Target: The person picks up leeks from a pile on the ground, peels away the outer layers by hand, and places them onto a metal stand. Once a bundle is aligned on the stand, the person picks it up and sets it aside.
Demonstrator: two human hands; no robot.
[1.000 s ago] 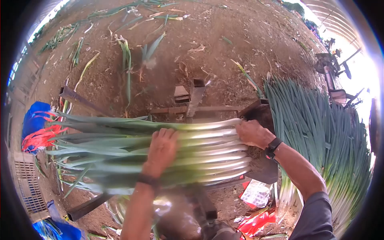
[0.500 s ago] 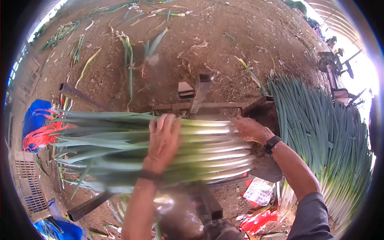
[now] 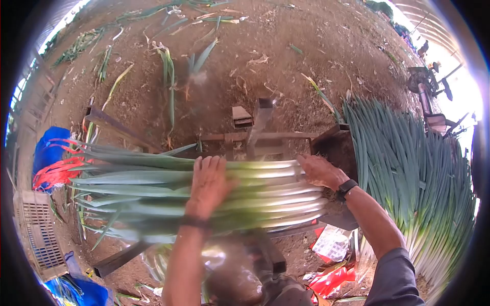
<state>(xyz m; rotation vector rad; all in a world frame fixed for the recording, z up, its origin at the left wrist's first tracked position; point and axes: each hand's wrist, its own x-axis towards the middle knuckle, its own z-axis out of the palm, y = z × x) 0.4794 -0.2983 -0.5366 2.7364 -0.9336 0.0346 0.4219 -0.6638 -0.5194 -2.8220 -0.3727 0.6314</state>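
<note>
leeks laid flat across a rack, both hands on them

much is hard to read. the near stalks of the leeks (image 3: 138, 186) are blurred, and the left hand (image 3: 206, 183) and its forearm cover their middle. the rack (image 3: 265, 137) shows only as bars behind the bundle, a box at its right end and a beam under its near left corner; the rest is hidden beneath the stalks. the root tips are masked by the right hand (image 3: 319, 172).

the bundle lies flat across the rack, long axis running left to right. the white shanks point to the rack's right end; the green leaves fan out past its left end, toward a blue bag (image 3: 48, 150) and red straps (image 3: 53, 173).

the left hand rests palm down on the bundle, fingers stretched and close together, gripping nothing. the right hand, with a watch (image 3: 346, 187) at the wrist, lies on the white ends, fingers together; whether they clasp a stalk cannot be told.

a large pile (image 3: 423, 178) of more leeks lies just right of the rack.
</note>
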